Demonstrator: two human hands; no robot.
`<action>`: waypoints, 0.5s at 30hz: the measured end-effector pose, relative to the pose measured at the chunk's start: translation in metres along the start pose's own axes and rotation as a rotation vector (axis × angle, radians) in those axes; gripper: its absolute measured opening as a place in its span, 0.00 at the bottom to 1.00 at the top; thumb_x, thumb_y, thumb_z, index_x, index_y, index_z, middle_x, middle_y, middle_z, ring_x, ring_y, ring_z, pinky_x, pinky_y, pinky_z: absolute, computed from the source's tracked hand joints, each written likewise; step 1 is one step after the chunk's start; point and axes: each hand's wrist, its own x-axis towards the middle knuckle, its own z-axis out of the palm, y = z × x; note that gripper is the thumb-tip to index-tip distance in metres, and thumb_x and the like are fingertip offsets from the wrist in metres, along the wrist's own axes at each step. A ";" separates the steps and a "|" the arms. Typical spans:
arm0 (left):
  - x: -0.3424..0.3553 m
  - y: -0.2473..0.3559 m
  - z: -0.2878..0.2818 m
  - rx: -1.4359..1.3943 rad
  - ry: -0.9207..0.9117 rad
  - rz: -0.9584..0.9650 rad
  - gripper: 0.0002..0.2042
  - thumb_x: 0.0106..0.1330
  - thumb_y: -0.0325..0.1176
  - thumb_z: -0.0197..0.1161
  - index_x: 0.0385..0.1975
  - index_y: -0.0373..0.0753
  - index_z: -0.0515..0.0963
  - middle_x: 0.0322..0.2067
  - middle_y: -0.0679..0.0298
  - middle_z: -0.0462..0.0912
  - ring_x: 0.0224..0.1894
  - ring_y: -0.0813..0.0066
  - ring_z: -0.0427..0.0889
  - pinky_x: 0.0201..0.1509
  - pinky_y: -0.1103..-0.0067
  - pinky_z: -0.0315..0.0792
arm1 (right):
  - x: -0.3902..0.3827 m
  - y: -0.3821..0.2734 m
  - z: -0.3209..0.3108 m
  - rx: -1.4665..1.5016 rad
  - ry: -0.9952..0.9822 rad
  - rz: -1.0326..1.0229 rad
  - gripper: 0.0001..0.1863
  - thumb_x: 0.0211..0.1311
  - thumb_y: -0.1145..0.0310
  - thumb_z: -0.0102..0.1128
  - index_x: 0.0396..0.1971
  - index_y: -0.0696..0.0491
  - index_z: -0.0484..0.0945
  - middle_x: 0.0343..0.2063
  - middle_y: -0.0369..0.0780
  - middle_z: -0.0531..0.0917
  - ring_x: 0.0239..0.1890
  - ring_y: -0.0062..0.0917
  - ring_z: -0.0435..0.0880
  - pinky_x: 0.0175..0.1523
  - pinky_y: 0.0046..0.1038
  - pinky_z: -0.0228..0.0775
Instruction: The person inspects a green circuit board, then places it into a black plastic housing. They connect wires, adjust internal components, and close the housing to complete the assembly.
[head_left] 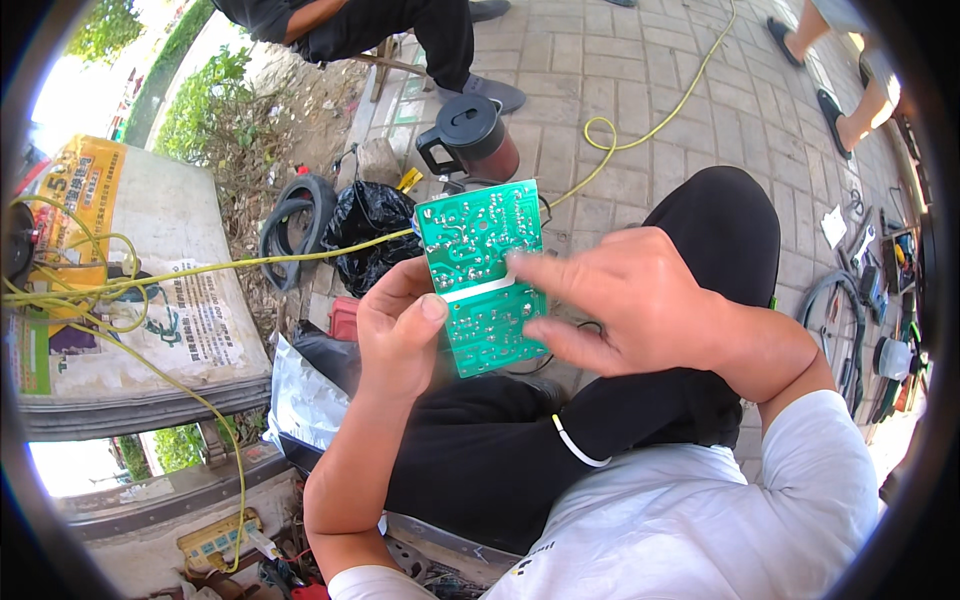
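A green circuit board (480, 230) with many solder joints and a white band across its middle is held upright over my lap. My left hand (400, 335) grips its left edge, thumb on the soldered face. My right hand (620, 300) is over the board's right half, slightly blurred, with the index finger stretched out onto the solder side and the thumb apart near the lower right edge; I cannot tell exactly where both touch. A yellow cable (310, 254) runs from the left to behind the board.
A dark-lidded jug (470, 140), black bag (365, 230) and tire loops (278, 240) lie beyond the board. A poster-covered board (150, 340) carries cable coils at left. A seated person's legs (440, 50) and another person's feet (848, 125) show on the paving (590, 90). Tools (870, 280) lie right.
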 end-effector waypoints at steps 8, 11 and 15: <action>0.000 -0.001 -0.002 0.006 0.000 -0.013 0.25 0.60 0.34 0.70 0.54 0.25 0.73 0.48 0.54 0.82 0.49 0.71 0.82 0.57 0.75 0.73 | 0.001 0.002 -0.006 0.056 -0.071 -0.035 0.17 0.52 0.64 0.70 0.42 0.53 0.82 0.17 0.36 0.77 0.14 0.31 0.76 0.19 0.30 0.66; 0.000 0.003 0.003 0.037 0.038 0.029 0.25 0.60 0.32 0.70 0.54 0.24 0.72 0.47 0.55 0.82 0.49 0.72 0.81 0.57 0.76 0.73 | 0.001 0.001 -0.001 0.237 0.134 0.261 0.18 0.54 0.64 0.70 0.44 0.55 0.81 0.19 0.37 0.77 0.19 0.24 0.76 0.22 0.27 0.66; -0.002 0.004 0.013 0.397 0.133 0.193 0.26 0.60 0.27 0.70 0.56 0.24 0.70 0.45 0.56 0.82 0.48 0.74 0.80 0.55 0.77 0.73 | 0.001 0.003 0.010 0.701 0.077 0.637 0.36 0.56 0.59 0.72 0.60 0.59 0.68 0.41 0.41 0.76 0.38 0.23 0.76 0.44 0.27 0.70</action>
